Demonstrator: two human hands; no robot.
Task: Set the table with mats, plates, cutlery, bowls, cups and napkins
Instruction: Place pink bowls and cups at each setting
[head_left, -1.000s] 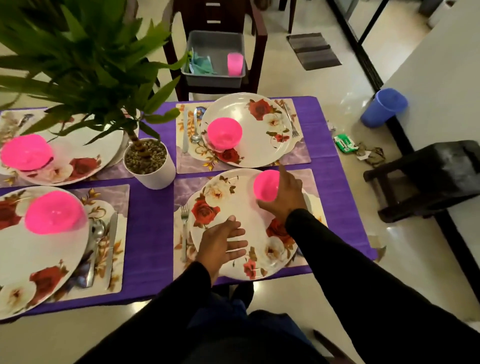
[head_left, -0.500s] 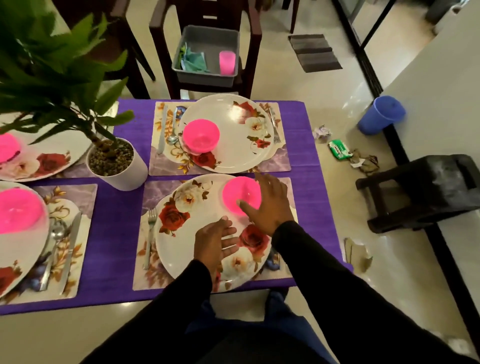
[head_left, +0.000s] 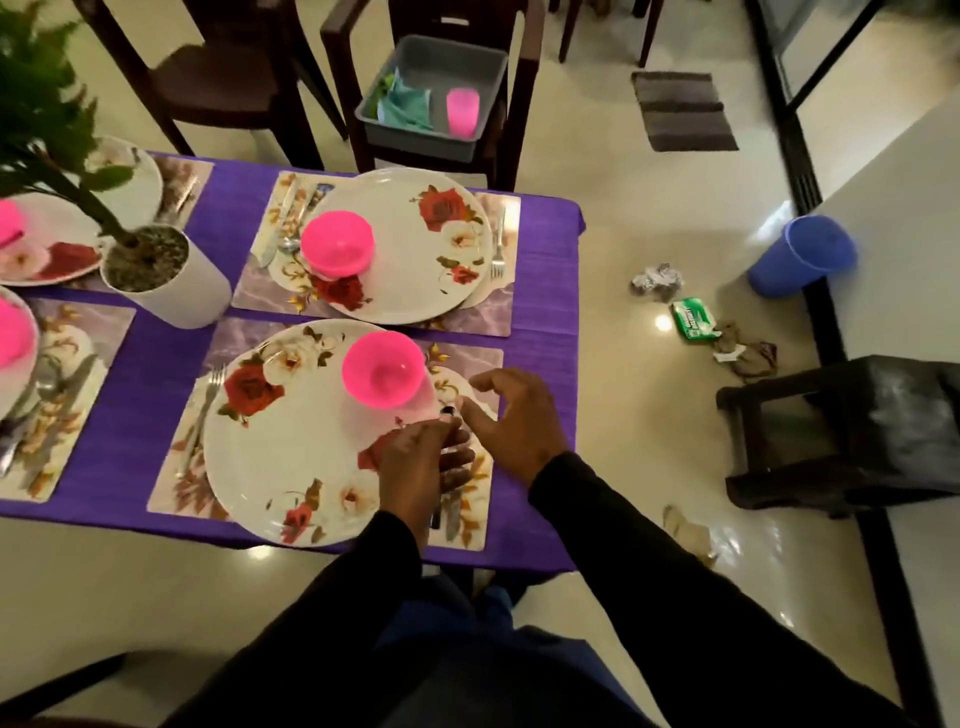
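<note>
My right hand (head_left: 511, 415) hangs spread and empty just right of the near plate (head_left: 291, 447), off the pink bowl (head_left: 383, 368) on that plate's far-right part. My left hand (head_left: 423, 462) rests relaxed on the plate's right edge, holding nothing I can see. Remaining pink cup (head_left: 461, 111) stands upright in the grey tub (head_left: 436, 88) straight beyond the plate, right hand nearer.

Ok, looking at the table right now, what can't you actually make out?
All in the head view:
- Cutlery right of the near plate: mostly covered by the left hand, type unclear.
- Left hand: blurred, so contact with the plate is uncertain.
- Two left place settings: cut by the frame edge and screened by the plant.
- Grey tub: the teal cloth inside is bunched, count unknown.
- Green packet on the floor: print too small.
</note>
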